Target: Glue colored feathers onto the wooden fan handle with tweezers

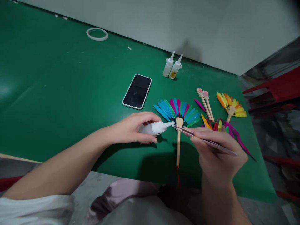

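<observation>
My left hand (136, 126) is wrapped round a white glue bottle (154, 128), tipped sideways with its nozzle pointing right. In my right hand (217, 147) I grip a pair of tweezers (207, 142). The tweezers' tips meet the nozzle's end, where a small whitish bit shows; what it is I cannot make out. Just below and behind this spot lies a feather fan (179, 122) with blue, green and magenta feathers, a wooden handle and a red tassel. Part of the fan's left side is covered by the nozzle.
A phone (137, 91) lies beyond my left hand. Two small glue bottles (172, 67) stand near the wall. To the right are wooden sticks with pink tops (206, 103), a yellow-orange fan (231, 106) and loose feathers (236, 134). A tape ring (97, 34) lies far left on the green table (58, 78).
</observation>
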A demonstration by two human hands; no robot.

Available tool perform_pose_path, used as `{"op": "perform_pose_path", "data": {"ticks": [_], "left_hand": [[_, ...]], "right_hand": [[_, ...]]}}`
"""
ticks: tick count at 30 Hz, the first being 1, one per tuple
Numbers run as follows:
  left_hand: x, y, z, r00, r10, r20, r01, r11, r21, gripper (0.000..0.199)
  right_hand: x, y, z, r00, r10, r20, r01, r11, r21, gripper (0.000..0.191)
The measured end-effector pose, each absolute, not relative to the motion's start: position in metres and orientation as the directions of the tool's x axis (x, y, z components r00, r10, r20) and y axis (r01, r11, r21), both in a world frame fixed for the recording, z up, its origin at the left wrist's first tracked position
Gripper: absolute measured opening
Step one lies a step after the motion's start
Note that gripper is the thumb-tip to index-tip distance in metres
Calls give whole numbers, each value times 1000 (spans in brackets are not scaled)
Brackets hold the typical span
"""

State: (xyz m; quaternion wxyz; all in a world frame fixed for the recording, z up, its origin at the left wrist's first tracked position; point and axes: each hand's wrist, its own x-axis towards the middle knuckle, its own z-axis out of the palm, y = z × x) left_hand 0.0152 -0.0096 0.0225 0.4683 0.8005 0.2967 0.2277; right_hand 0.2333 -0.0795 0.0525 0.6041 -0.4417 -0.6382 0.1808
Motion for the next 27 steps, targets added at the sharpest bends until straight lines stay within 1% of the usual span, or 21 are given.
{"op": "perform_pose_path", "data": {"ticks": [6,10,15,20,23,27], "left_hand": [[16,-10,25,725,685,71,284,-391,875,42],[15,-10,25,736,670,96,266,-417,869,40],[15,-10,24,719,685,117,239,-401,884,39],[15,-10,24,694,710,119,251,-394,884,39],[15,-9,24,714,695,83,279,-391,877,40],[14,-8,24,745,662,80,281,-420,863,39]], "right_hand": [[234,-78,53,166,760,628,331,557,-762,31],[236,-77,52,215,749,626,373,530,-762,30],[239,-78,53,166,777,607,423,501,-756,26],[239,-80,55,114,799,590,382,513,-769,26],[239,-80,55,122,782,611,351,542,-763,28],[243,-78,55,179,767,616,434,500,-749,24]]}}
